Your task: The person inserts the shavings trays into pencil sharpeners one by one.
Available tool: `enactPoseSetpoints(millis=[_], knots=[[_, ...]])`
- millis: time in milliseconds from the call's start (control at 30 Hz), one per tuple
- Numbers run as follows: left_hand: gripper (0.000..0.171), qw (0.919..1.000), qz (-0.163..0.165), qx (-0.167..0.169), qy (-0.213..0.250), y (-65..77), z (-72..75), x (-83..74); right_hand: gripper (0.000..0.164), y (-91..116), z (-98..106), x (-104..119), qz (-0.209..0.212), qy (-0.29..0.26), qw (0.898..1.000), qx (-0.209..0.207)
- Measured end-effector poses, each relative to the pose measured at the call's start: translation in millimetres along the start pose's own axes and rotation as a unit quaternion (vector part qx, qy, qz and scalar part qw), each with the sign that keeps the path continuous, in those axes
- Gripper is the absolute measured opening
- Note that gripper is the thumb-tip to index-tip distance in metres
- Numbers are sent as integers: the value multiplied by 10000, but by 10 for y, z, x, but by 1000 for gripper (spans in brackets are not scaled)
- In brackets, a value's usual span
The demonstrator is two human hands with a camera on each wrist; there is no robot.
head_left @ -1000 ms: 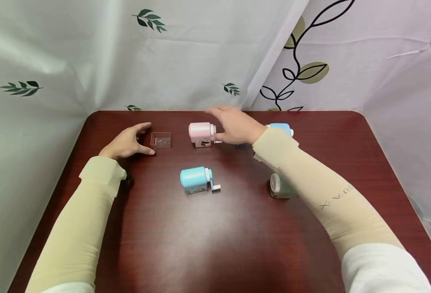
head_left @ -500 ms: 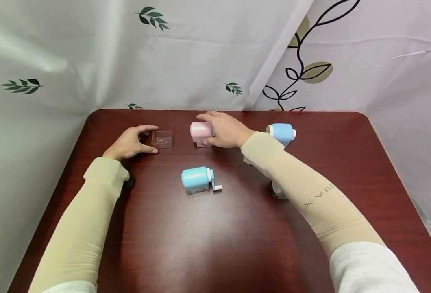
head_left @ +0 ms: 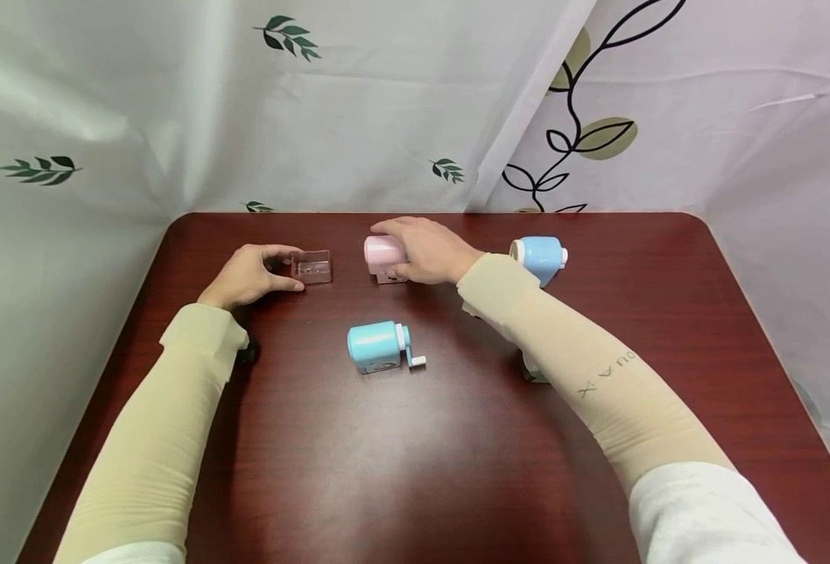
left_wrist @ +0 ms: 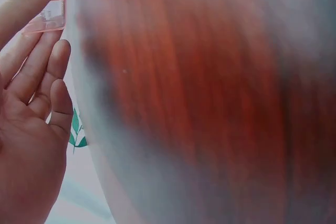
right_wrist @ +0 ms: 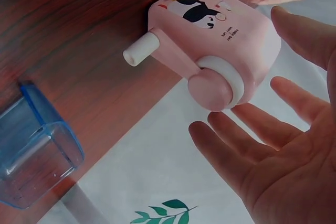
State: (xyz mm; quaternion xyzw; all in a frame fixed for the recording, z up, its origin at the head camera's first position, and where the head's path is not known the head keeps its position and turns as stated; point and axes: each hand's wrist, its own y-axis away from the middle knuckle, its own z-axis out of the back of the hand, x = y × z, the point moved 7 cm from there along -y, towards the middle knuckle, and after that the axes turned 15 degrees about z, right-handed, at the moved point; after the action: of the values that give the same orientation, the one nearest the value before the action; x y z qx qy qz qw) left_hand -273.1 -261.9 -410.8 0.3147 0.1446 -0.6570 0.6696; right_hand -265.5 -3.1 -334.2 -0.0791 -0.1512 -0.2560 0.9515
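Note:
A pink crank pencil sharpener [head_left: 384, 251] with a panda print stands toward the table's back. Spread around its crank end is my right hand [head_left: 434, 252]; in the right wrist view the fingers are fairly straight, thumb tip right at the body's edge, and the white-tipped crank [right_wrist: 173, 51] faces the palm. To its left, my left hand [head_left: 242, 276] pinches a clear pink shavings drawer [head_left: 312, 267] between thumb and fingers. The drawer [left_wrist: 50, 11] also shows between them in the left wrist view, slightly tilted in the head view.
A teal crank sharpener [head_left: 376, 345] sits nearer the front. Behind my right forearm stand a light blue sharpener [head_left: 542, 257] and a greenish one [head_left: 533, 368], mostly covered by the sleeve. A clear blue drawer [right_wrist: 42, 150] lies near the pink sharpener. White patterned cloth [head_left: 359, 117] hangs behind the table.
My right hand has moved left and down from beside the pink sharpener to around it. My left hand has closed in on the clear drawer, which has tilted slightly.

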Motion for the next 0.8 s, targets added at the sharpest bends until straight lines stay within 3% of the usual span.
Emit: enactPoseSetpoints(millis=[233, 500, 800], knots=[[63, 10000, 12, 11, 30, 32, 3, -79, 61, -42, -24, 4, 50, 87, 9999, 58], [59, 9996, -286, -7, 6, 43, -14, -296, 51, -43, -58, -63, -81, 229, 9994, 230], [57, 9988, -488, -22, -38, 41, -88, -466, 49, -48, -44, -88, -118, 245, 9996, 79]])
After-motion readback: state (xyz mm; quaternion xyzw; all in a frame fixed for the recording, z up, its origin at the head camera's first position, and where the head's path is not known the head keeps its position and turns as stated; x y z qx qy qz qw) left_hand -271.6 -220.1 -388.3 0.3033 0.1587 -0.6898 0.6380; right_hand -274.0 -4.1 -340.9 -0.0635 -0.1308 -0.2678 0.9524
